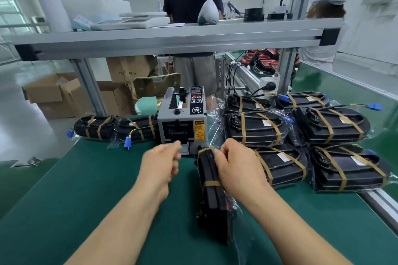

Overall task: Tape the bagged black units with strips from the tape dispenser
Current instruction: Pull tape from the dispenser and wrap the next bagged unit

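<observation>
The bagged unit (212,200), stood on edge at frame centre, is gripped near its top by the right hand (234,165). The left hand (161,163) is curled at the dispenser (182,122) mouth; whether tape is pinched cannot be told. Taped units (336,127), each in a bag, are piled at right on the tabletop (97,189).

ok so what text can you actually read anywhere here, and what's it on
"CAUTION": yellow label on the tape dispenser; its small print is unreadable.
"BSMI", probably: round black badge on the dispenser.
"10 CM", after a blurred "75": cardboard box.
Too small to read: white labels on the bagged black units.
</observation>
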### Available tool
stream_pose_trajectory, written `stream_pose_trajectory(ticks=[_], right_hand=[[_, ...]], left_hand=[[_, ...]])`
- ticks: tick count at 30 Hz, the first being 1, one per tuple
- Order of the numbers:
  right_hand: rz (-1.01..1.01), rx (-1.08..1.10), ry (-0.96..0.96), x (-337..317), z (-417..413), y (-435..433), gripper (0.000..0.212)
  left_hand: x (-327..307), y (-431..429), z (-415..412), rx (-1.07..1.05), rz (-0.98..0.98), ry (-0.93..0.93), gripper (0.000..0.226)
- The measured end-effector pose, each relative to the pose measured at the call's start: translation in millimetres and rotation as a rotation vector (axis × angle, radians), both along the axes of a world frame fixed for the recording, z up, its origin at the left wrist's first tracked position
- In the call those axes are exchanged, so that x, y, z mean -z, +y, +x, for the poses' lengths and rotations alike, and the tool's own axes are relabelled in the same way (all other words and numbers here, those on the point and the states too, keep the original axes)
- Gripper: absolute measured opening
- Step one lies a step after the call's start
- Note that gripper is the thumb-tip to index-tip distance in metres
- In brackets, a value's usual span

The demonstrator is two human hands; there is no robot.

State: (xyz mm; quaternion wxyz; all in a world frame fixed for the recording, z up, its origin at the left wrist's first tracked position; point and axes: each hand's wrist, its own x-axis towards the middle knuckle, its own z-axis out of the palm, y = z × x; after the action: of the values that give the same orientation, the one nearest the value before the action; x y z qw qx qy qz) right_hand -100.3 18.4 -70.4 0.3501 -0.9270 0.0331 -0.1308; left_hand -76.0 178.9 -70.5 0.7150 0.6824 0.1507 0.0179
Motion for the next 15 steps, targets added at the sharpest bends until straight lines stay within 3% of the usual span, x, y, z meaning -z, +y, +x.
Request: stream_pose_trajectory(ticks=[3, 6, 15], right_hand=[[0.025, 0.002, 0.000, 1, -1, 0, 0.033], [0.059, 0.000, 0.013, 1, 0, -3, 0.033], [0.086, -0.020, 0.027, 1, 0, -4, 0.032]], left_hand=[[1, 2, 50, -0.094, -0.186, 0.191, 0.021], [7, -3, 78, -0.100, -0.251, 0.287, 0.027], [6, -17, 106, -0.257, -0.483, 0.310, 0.015]])
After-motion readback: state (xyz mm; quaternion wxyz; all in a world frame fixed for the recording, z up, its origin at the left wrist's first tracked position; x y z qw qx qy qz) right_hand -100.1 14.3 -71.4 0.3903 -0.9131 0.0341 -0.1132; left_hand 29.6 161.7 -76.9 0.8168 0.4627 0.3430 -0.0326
